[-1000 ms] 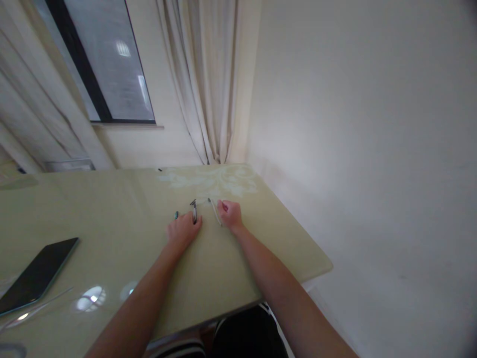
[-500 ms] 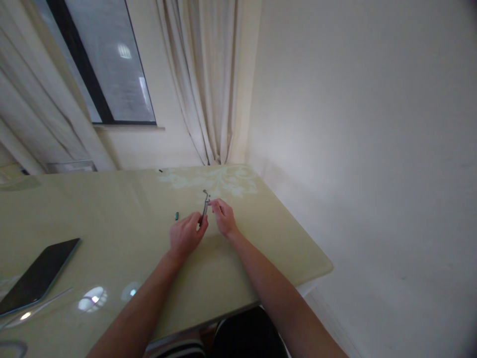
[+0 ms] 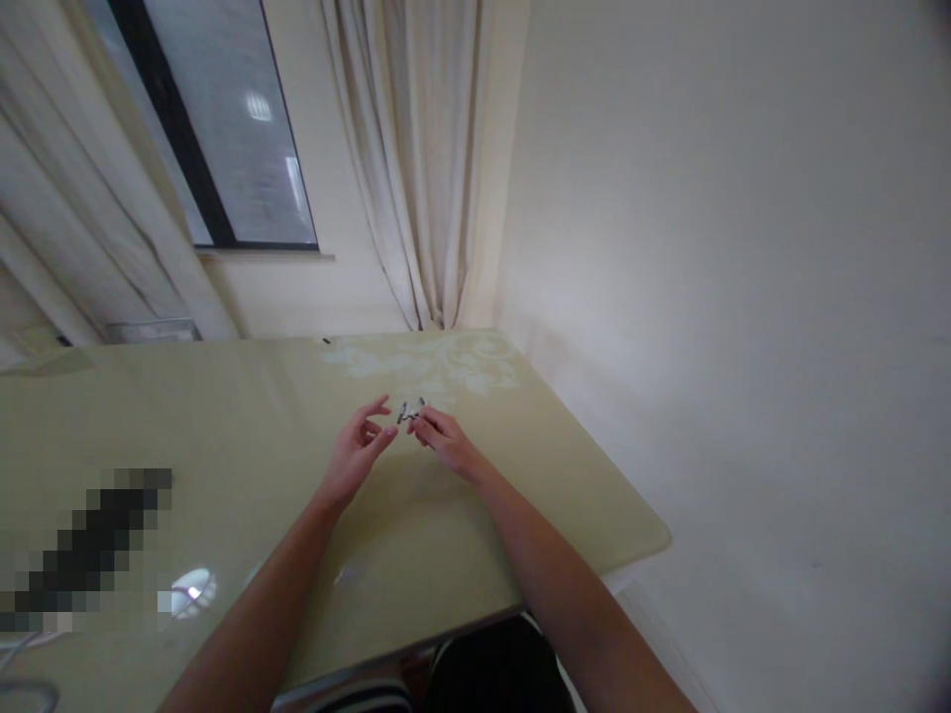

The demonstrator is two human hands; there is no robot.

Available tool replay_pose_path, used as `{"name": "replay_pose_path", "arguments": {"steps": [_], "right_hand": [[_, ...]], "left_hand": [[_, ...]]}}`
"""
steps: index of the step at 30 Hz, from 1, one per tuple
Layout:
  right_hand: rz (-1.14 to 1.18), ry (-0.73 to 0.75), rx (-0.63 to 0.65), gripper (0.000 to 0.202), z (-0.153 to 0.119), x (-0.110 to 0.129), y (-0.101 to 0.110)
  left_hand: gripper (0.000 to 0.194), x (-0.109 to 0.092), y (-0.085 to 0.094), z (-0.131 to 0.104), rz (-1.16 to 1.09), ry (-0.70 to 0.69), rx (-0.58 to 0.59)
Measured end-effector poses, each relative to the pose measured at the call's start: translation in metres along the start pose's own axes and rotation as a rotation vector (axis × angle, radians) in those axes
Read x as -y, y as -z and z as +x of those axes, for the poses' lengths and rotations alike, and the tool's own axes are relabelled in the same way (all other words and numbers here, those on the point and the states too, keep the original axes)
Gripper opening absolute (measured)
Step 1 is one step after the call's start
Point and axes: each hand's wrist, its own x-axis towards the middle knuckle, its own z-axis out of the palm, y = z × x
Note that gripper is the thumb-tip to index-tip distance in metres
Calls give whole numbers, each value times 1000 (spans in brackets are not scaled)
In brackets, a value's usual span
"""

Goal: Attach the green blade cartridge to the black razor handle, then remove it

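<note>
Above the pale green tabletop (image 3: 594, 495), my right hand (image 3: 444, 441) pinches a small, thin metal object (image 3: 410, 413), dark and silvery, too small to make out in detail. Its free end points left, towards my left hand (image 3: 358, 454). That hand is open beside it, with thumb and fingers apart and nothing visible between them. A narrow gap separates the left fingertips from the metal object.
A small dark piece (image 3: 326, 342) lies near the table's back edge. At the left is a dark, pixelated shape (image 3: 93, 545), with a cable (image 3: 30, 688) below it. A wall (image 3: 705, 297) stands on the right, and curtains (image 3: 416, 149) hang behind.
My left hand has let go of the metal object and spread its fingers. The object has turned and is now in my right hand. The small dark-green piece beside my left hand is no longer visible.
</note>
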Motion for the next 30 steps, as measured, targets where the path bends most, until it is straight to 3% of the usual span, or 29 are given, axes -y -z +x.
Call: {"name": "replay_pose_path", "arguments": {"steps": [3, 7, 30], "right_hand": [[24, 4, 26, 46, -2, 4, 2], [31, -29, 55, 48, -4, 5, 5], [11, -57, 127, 48, -3, 10, 10]], "left_hand": [[69, -2, 1, -1, -55, 10, 84], [56, -4, -1, -3, -55, -21, 157], [45, -2, 3, -3, -52, -21, 173]]}}
